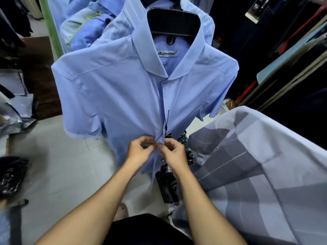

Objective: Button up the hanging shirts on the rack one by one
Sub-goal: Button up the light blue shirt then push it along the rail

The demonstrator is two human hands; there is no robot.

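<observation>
Blue, thin and floppy, the shirt (113,89) is hanging on a black hanger (174,21), swaying freely. The left hand (139,150) and right hand (172,152) are each pinching the front edges low down, best gripped beside the buttonhole.

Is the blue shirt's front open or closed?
Mostly closed: the shirt front meets from collar to where both hands pinch it. Lower down, cannot tell.

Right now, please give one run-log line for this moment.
step: buttoning lower placket | item: light blue shirt on black hanger | left hand, right hand: pinching placket
</observation>
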